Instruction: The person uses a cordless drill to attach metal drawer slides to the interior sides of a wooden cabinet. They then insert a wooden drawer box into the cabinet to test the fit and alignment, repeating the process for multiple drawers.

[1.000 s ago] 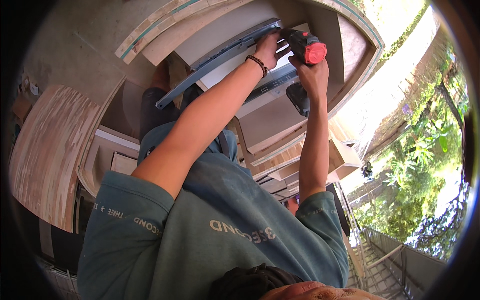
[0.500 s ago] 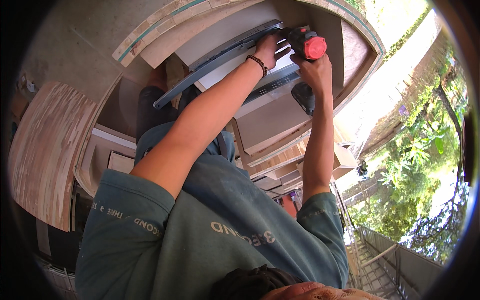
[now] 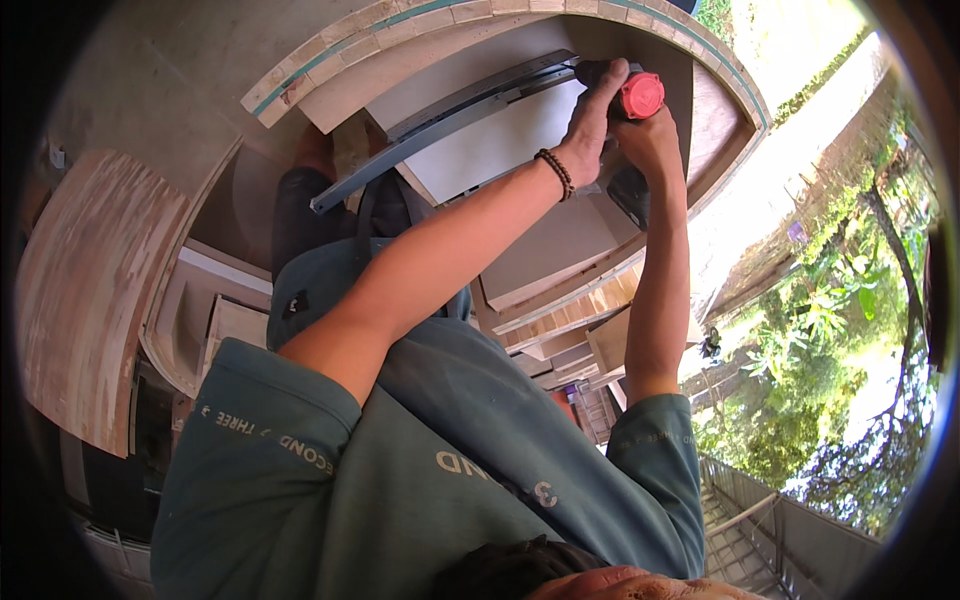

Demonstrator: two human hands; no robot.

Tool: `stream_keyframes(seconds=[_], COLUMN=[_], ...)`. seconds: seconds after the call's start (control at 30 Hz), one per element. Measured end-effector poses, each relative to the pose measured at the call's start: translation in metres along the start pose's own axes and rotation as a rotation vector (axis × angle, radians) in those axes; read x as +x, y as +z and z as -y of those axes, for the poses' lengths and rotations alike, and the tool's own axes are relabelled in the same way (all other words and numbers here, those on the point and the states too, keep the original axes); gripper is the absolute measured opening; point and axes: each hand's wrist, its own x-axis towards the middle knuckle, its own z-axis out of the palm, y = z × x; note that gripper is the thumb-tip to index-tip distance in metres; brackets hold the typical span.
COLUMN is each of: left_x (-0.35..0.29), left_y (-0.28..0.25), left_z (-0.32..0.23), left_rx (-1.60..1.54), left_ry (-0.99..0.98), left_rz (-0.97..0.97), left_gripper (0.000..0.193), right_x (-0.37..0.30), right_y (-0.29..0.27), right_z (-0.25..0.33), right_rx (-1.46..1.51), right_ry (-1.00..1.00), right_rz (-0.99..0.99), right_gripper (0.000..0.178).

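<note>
A cordless drill (image 3: 641, 97) with a red rear cap and dark body points into the far right corner of a curved wooden cabinet. Its grip is in my right hand (image 3: 652, 142), with the dark battery (image 3: 628, 196) hanging below. My left hand (image 3: 588, 128), a beaded bracelet on its wrist, is against the left side of the drill body; most of its fingers are hidden behind the tool. Along the cabinet's inner side runs a long grey metal drawer slide (image 3: 440, 128), its far end near the drill's nose. The bit's tip cannot be made out.
The cabinet's thick curved edge (image 3: 430, 20) arches beyond my hands. A white panel (image 3: 480, 152) lies inside, under my left forearm. To the left stands a striped wooden board (image 3: 95, 300). More wooden cabinet parts (image 3: 570, 330) are below my arms, and greenery is outside at right.
My left hand has left the drawer slide and moved right onto the drill body. The drill and my right hand have shifted slightly right. The white panel shows more fully.
</note>
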Motion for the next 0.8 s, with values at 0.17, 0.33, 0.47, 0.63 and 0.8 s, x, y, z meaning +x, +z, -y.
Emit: stream_keyframes(seconds=[0.17,0.33,0.47,0.63,0.8], left_x=[0.005,0.012,0.012,0.014,0.015], left_y=[-0.002,-0.003,-0.004,-0.002,-0.004], left_z=[-0.003,0.001,-0.001,0.001,0.002], left_rx=[0.030,0.084,0.148,0.148,0.151], left_ry=[-0.121,-0.108,-0.096,-0.066,-0.057], left_rz=[0.027,-0.036,-0.005,-0.070,-0.060], left_gripper=[0.097,0.100,0.101,0.097,0.095], right_x=[0.007,0.009,0.009,0.011,0.016], right_y=[0.005,0.007,0.007,0.007,0.009], right_z=[-0.014,-0.013,-0.016,-0.014,-0.020], right_rx=[0.015,-0.017,-0.015,-0.036,-0.086], right_ry=[-0.040,-0.104,-0.118,-0.103,-0.057], right_rz=[-0.035,-0.081,-0.094,-0.081,-0.097], right_gripper=[0.044,0.043,0.043,0.044,0.045])
